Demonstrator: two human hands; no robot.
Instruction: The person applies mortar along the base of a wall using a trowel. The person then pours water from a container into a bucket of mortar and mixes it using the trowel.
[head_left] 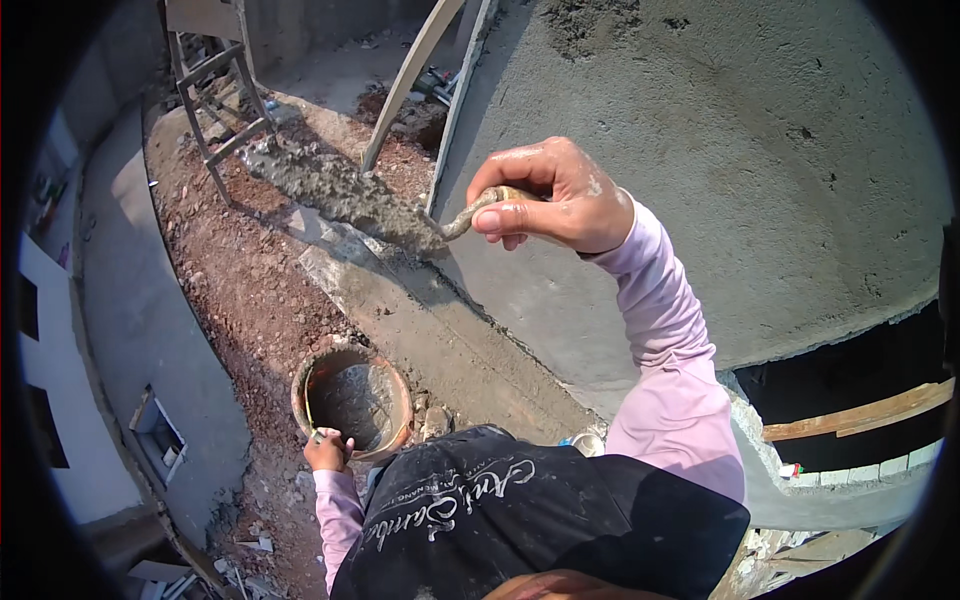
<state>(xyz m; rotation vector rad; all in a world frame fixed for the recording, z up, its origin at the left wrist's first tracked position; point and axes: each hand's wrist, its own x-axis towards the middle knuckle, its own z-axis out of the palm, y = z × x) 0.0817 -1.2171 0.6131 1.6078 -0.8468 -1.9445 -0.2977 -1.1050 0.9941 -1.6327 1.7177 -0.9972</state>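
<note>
My right hand (560, 195) is closed around the handle of a trowel (461, 222), raised in front of the plastered wall. A long, lumpy load of wet grey mortar (345, 195) covers the trowel's blade, which points to the far left. Low on the left, my left hand (328, 450) grips the near-left rim of an orange-brown bucket (403, 400). Wet grey mortar (358, 402) lies inside it. Pale pink sleeves cover both of my arms.
Grey plastered wall (720, 180) fills the right side, with a dark opening (850, 390) crossed by wooden boards (860, 410). A concrete ledge (450, 335) runs along its base. Reddish rubble ground (240, 280) lies left, with a wooden ladder-like frame (210, 155) and a leaning plank (405, 80) beyond.
</note>
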